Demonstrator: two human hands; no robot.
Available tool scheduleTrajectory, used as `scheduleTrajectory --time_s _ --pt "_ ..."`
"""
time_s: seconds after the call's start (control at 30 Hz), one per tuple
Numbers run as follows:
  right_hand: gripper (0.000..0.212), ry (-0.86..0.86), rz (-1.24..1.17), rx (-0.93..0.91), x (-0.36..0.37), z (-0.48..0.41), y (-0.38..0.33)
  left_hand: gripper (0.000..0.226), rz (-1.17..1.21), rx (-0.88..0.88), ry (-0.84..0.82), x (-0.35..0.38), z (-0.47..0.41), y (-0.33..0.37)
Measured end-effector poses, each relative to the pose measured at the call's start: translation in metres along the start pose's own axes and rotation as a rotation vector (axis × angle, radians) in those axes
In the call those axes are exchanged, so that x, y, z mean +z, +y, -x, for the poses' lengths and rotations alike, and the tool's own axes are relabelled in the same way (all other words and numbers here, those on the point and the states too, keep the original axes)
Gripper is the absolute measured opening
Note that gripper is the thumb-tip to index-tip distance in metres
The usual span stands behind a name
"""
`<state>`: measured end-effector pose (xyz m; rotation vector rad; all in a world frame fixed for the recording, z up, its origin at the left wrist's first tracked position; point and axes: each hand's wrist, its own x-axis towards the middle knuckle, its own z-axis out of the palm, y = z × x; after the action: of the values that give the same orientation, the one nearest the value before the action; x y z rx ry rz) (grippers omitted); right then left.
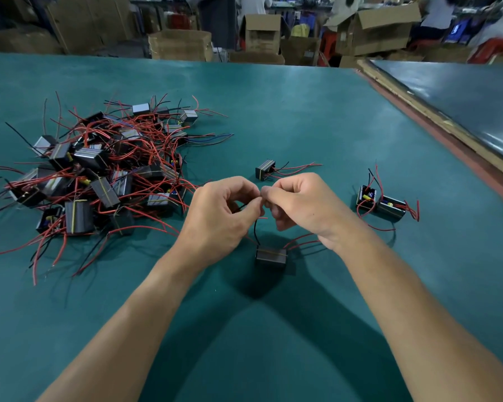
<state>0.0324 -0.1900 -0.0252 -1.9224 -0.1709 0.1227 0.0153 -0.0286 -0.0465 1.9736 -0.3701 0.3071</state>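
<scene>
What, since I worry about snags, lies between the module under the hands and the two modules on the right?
Only its own red leads, trailing rightward from the module under the right hand; otherwise green mat up to the two modules.

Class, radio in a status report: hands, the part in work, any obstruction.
Left hand and right hand pinch black wire, tips together. Wire rises from small box on table below. Pile of wired boxes lies apart, left.
</scene>
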Motion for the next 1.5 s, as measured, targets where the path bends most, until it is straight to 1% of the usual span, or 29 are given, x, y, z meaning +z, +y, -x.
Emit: scheduleTrajectory --time_s 0.27,0.4,0.53,0.6,0.7,0.77,0.83,0.9,0.97,1.0,1.07,1.17,1.23,1.5 --pt "0.041 -0.063 -0.112 0.086 -0.004 0.0 -0.003 0.012 -0.033 0.029 -0.011 -0.002 -0.001 0.003" --pt "0.035 -0.109 -0.168 0.129 -0.008 0.002 -0.004 0.012 -0.022 0.03 -0.025 -0.002 0.0 0.001" --pt "0.031 -0.101 -0.165 0.14 -0.01 0.002 -0.004 0.017 -0.003 0.021 -0.061 -0.002 0.0 0.001" --pt "0.028 -0.097 -0.163 0.137 -0.011 0.002 -0.002 0.015 0.02 0.007 -0.071 -0.003 0.0 0.0" --pt "0.024 -0.058 -0.1 0.094 -0.01 0.001 0.0 0.012 0.055 -0.06 -0.088 -0.003 -0.001 -0.002" --pt "0.022 -0.006 0.011 0.031 -0.007 0.001 0.002 0.014 0.094 -0.12 -0.1 -0.002 -0.002 -0.002" --pt "0.021 0.057 0.22 -0.103 -0.005 0.001 0.003 0.013 0.152 -0.2 -0.111 -0.002 -0.002 0.0" --pt "0.021 0.113 0.422 -0.292 -0.005 0.003 0.004 0.01 0.238 -0.287 -0.125 -0.005 -0.003 0.002" --pt "0.02 0.146 0.467 -0.438 -0.004 0.004 0.003 0.009 0.321 -0.343 -0.136 -0.008 -0.003 0.004" --pt "0.02 0.155 0.456 -0.477 -0.004 0.004 0.002 0.008 0.346 -0.352 -0.135 -0.009 -0.004 0.005" --pt "0.022 0.169 0.417 -0.473 -0.002 0.003 0.002 0.007 0.363 -0.341 -0.111 -0.01 -0.003 0.007" --pt "0.027 0.157 0.332 -0.322 -0.004 0.0 0.004 0.005 0.333 -0.315 -0.069 -0.008 -0.002 0.008" --pt "0.024 0.131 0.267 -0.264 -0.005 0.0 0.004 0.005 0.307 -0.313 -0.07 -0.007 -0.002 0.007" --pt "0.016 0.094 0.284 -0.355 -0.002 0.002 0.003 0.008 0.296 -0.319 -0.087 -0.006 -0.002 0.006"
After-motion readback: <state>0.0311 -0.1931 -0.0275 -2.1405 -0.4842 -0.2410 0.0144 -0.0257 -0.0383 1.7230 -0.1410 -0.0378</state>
